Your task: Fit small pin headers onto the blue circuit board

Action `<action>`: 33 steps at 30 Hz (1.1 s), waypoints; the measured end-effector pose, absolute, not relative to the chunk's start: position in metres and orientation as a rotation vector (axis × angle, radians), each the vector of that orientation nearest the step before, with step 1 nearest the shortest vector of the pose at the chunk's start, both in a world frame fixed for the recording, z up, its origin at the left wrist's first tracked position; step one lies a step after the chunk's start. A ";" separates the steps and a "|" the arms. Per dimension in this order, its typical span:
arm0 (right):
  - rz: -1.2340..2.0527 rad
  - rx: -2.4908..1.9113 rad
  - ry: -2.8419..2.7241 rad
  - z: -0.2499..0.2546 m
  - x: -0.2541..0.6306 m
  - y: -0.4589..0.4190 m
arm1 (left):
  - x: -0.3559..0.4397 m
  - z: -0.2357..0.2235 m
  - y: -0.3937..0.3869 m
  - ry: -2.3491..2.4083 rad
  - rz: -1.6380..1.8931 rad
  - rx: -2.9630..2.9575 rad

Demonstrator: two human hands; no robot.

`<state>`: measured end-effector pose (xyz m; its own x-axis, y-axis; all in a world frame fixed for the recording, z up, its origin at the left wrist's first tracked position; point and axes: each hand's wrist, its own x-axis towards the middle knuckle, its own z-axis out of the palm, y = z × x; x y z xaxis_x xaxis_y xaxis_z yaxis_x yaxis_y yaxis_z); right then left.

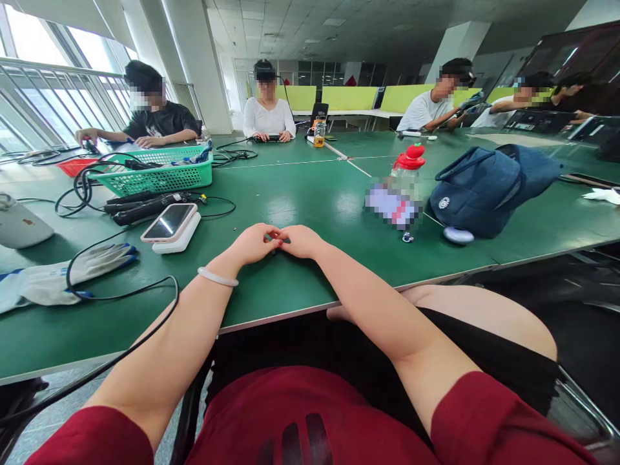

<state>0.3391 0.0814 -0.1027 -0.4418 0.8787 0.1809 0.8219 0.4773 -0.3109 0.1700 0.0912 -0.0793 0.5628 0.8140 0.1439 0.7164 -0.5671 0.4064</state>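
Observation:
My left hand (pixel 254 243) and my right hand (pixel 301 241) meet on the green table (pixel 271 290) near its front edge. The fingers of both are curled in and the fingertips touch each other. Anything between them is too small or too hidden to name. A pale bangle (pixel 217 278) is around my left wrist. Left of my hands, a phone (pixel 169 221) lies on top of a white box-like object (pixel 180 237).
At left are work gloves (pixel 72 274), a black cable (pixel 121 298), a green basket (pixel 155 174) of cables and a white container (pixel 22 223). At right stand a red-capped bottle (pixel 407 166) and a blue bag (pixel 477 190). Several people sit around the table, beyond an orange drink bottle (pixel 319 132).

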 end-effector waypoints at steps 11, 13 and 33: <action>0.258 -1.423 -2.394 -0.105 0.340 0.083 | 0.170 -0.081 0.093 1.248 0.455 2.524; 0.261 -1.427 -2.393 -0.105 0.340 0.083 | 0.169 -0.081 0.094 1.247 0.458 2.519; 0.267 -1.425 -2.397 -0.103 0.339 0.082 | 0.171 -0.079 0.091 1.258 0.458 2.512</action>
